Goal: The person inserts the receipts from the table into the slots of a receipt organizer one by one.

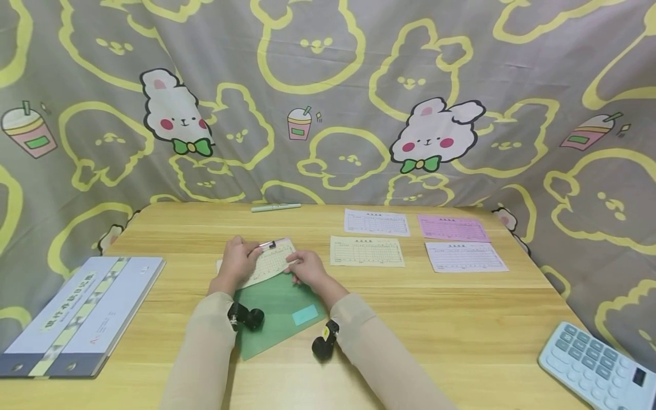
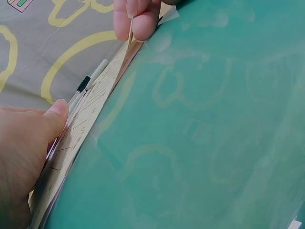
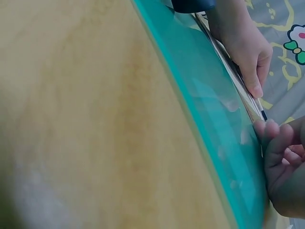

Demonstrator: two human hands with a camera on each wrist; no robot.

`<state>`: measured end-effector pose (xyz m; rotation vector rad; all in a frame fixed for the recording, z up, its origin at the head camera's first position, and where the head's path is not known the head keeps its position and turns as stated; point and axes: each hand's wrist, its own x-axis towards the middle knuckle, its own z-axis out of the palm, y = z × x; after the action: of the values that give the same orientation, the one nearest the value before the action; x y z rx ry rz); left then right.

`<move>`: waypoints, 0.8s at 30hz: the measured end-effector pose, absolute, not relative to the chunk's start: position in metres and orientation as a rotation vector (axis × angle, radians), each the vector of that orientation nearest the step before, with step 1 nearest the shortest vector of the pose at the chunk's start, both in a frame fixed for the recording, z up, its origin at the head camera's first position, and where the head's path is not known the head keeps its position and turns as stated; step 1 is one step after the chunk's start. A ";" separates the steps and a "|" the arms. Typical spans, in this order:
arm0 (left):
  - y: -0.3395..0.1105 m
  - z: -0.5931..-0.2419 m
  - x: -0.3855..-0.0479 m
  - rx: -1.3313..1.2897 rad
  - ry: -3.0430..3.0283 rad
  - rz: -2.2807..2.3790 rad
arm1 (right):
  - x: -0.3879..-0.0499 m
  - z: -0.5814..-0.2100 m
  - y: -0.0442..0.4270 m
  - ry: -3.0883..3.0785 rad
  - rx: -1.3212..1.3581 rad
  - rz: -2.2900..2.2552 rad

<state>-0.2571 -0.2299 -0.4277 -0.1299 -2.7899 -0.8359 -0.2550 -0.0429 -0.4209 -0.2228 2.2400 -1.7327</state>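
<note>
Left hand and right hand grip one cream, printed paper stack between them, above one green plastic folder.

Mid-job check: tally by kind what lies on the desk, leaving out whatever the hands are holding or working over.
White slips: 2
Yellow slip: 1
Pink slip: 1
Pen: 1
Calculator: 1
Blue-grey book: 1
Total: 7
Left out: the green folder and the held slips, which overlap too much to count.
</note>
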 end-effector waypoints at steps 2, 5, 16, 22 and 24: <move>-0.230 -0.428 -0.257 -0.123 -2.790 -0.842 | -0.255 -0.420 -0.043 2.247 -0.199 -1.738; -0.230 -0.429 -0.257 -0.114 -2.794 -0.853 | -0.255 -0.420 -0.044 2.275 -0.186 -1.742; -0.230 -0.429 -0.258 -0.101 -2.813 -0.841 | -0.253 -0.420 -0.047 2.279 -0.087 -1.796; -0.231 -0.429 -0.257 -0.107 -2.813 -0.844 | -0.252 -0.419 -0.047 2.284 -0.059 -1.803; -0.230 -0.429 -0.257 -0.116 -2.805 -0.841 | -0.251 -0.418 -0.048 2.293 -0.051 -1.802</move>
<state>-0.2569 -0.2305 -0.4289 -0.1155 -2.8051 -0.8408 -0.2515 -0.0480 -0.4181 -0.0508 2.2926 -1.8020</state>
